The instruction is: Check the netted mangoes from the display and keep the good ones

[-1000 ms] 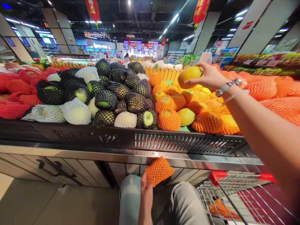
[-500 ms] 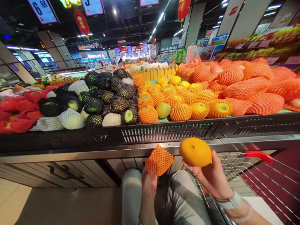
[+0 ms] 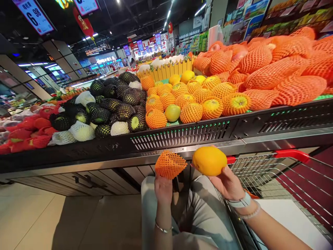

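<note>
My right hand (image 3: 229,182) grips a bare yellow-orange fruit (image 3: 209,160) in front of me, below the display's edge. My left hand (image 3: 163,187) pinches an empty orange foam net sleeve (image 3: 169,164) just left of the fruit, the two close but apart. On the display shelf (image 3: 182,137) above lie more of the same fruit in orange nets (image 3: 191,111) and a few bare ones (image 3: 172,112).
Black and white netted fruit (image 3: 117,111) fills the shelf's middle, red netted fruit (image 3: 28,128) its left, long orange netted fruit (image 3: 273,73) its right. A wire shopping cart (image 3: 273,177) with a red handle stands at my right. Tiled floor (image 3: 52,222) lies at left.
My right hand took the bare fruit from the pile and brought it down beside the net sleeve. My left hand lifted the sleeve slightly. The view tilted and shifted left.
</note>
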The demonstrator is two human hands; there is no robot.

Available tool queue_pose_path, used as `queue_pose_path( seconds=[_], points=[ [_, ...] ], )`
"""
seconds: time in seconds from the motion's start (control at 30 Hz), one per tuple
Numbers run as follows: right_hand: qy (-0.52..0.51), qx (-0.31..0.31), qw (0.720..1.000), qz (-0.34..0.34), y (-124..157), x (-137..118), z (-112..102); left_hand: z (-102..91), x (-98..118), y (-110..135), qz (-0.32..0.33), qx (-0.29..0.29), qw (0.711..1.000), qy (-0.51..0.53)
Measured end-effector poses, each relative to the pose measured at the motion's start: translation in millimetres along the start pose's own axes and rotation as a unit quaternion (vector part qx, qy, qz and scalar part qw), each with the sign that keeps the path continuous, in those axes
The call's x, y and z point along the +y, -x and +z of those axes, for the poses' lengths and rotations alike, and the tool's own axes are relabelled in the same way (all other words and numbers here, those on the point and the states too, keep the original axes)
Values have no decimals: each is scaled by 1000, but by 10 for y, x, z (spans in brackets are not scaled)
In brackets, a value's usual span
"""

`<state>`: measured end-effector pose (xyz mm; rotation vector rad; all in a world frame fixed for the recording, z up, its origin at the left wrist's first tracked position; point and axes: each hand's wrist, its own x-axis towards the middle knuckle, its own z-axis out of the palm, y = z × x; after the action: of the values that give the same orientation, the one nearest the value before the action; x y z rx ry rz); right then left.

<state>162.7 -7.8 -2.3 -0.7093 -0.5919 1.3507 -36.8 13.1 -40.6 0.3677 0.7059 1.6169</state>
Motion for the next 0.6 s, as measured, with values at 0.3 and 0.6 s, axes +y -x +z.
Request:
queue_pose_path(
  seconds=[0.3,0.6],
  points=[
    [-165,19,972,164,-153,-41,88,-259,-33,-9,164,105,937,-290],
    [-257,17,901,350,-252,-20,-41,-282,147,-43,524,-12,707,-475]
  ],
)
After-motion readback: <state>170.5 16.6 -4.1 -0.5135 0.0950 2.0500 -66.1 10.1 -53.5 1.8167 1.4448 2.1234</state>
